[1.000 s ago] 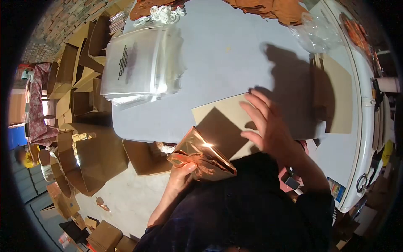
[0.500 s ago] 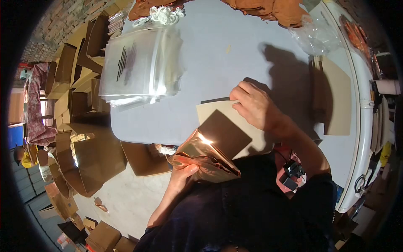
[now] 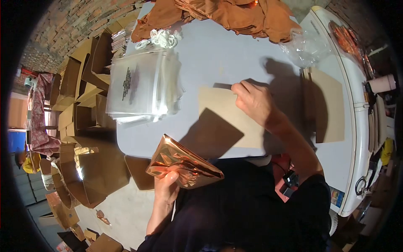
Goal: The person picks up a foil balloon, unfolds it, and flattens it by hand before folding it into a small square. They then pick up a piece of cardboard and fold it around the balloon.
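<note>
My left hand (image 3: 167, 187) is closed on a folded, shiny copper-coloured cloth (image 3: 178, 159), with the thumb pressed over its layered near side. It is held up in front of my body at the table's near edge. Over the table, my right hand (image 3: 254, 103) has its fingers curled and pinched at the far edge of a beige cardboard sheet (image 3: 218, 101). That sheet lies along the near part of the table, and the shadow of the folded cloth falls across it. The fingertips of my right hand are partly hidden.
A stack of printed clear plastic bags (image 3: 140, 84) lies left on the pale table (image 3: 205, 54), with white cords (image 3: 163, 38) behind. Brown-orange cloth (image 3: 235, 17) is heaped at the far edge. More cardboard sheets (image 3: 329, 105) lie right. Open cardboard boxes (image 3: 105, 172) crowd the left.
The cardboard sheet has moved away from my body over the table, together with my right hand. My left hand has moved left and slightly down in view with the folded cloth.
</note>
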The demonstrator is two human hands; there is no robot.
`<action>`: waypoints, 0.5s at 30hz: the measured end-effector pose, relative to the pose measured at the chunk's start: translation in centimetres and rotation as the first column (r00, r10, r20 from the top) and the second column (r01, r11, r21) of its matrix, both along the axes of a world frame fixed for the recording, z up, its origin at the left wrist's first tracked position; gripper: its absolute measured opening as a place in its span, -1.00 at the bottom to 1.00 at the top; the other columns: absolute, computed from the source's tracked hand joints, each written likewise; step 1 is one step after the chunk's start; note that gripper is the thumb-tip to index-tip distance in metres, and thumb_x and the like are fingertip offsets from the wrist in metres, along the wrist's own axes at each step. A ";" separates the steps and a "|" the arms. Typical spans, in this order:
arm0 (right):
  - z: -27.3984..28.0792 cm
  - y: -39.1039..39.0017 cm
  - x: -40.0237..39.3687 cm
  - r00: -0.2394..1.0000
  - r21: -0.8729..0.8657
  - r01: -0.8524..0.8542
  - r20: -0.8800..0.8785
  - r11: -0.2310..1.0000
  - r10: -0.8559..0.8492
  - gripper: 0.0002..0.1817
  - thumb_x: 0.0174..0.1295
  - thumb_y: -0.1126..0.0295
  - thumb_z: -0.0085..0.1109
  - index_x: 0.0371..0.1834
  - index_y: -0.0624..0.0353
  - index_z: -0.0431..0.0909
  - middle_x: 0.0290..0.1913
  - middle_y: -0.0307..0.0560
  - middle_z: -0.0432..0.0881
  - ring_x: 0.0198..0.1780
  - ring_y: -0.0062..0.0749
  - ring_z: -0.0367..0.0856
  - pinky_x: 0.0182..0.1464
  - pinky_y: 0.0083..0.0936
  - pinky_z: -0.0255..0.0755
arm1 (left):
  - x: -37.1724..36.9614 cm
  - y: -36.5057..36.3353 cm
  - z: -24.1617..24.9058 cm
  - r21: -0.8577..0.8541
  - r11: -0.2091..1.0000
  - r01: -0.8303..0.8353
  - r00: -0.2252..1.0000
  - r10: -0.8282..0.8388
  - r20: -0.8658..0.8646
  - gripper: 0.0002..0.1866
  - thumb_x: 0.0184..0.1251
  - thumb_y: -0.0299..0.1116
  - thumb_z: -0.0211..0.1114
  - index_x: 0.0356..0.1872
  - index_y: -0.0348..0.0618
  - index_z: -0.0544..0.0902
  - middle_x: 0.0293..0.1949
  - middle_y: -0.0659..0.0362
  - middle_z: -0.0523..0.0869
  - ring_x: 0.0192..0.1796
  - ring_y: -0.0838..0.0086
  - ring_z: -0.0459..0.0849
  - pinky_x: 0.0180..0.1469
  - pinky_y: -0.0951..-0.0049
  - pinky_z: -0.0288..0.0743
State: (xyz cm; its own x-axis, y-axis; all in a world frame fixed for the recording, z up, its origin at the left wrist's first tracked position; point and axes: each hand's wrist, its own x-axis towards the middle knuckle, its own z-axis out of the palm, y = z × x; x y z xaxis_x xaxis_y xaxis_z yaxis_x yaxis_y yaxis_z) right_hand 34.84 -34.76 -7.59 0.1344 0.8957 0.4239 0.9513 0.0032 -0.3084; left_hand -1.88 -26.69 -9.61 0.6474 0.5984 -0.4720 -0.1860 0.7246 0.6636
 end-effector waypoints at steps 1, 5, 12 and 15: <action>0.0 0.1 -0.1 1.000 -0.003 0.021 -0.018 1.000 -0.022 -0.72 0.14 0.59 0.26 -0.10 0.18 0.46 -0.18 0.04 0.53 -0.23 0.09 0.69 -0.24 -0.11 0.63 | 0.1 0.0 0.1 0.006 1.000 -0.007 1.000 0.007 -0.002 -0.41 0.19 -0.33 0.58 0.21 -0.36 0.60 0.05 -0.04 0.77 -0.02 0.22 0.82 0.10 0.20 0.75; -0.1 0.7 -0.5 0.997 0.054 0.071 -0.030 0.996 -0.070 -0.70 0.15 0.57 0.30 -0.05 0.16 0.52 -0.15 0.01 0.54 -0.17 0.04 0.71 -0.16 -0.13 0.67 | -0.2 0.2 -0.2 0.033 0.999 -0.018 1.000 0.018 -0.008 -0.44 0.20 -0.31 0.60 0.17 -0.37 0.63 0.05 -0.04 0.77 -0.01 0.21 0.82 0.10 0.18 0.75; -0.1 0.9 -1.0 0.996 0.125 0.081 -0.032 0.989 -0.077 -0.75 0.19 0.55 0.32 -0.06 0.17 0.60 -0.12 -0.03 0.54 -0.14 -0.03 0.70 -0.09 -0.15 0.66 | 0.1 0.3 0.1 -0.001 0.999 -0.037 0.999 0.037 0.031 -0.43 0.22 -0.34 0.61 0.20 -0.39 0.62 0.07 -0.02 0.76 0.09 0.18 0.79 0.21 0.12 0.72; -0.5 1.3 -0.7 0.996 0.152 0.090 -0.004 0.984 -0.091 -0.79 0.18 0.52 0.34 -0.12 0.19 0.62 -0.12 -0.03 0.53 -0.12 -0.07 0.67 -0.07 -0.16 0.65 | 0.2 0.5 0.2 0.006 0.999 -0.044 0.998 0.044 0.045 -0.40 0.22 -0.36 0.61 0.24 -0.38 0.60 0.10 -0.02 0.74 0.13 0.18 0.77 0.24 0.10 0.70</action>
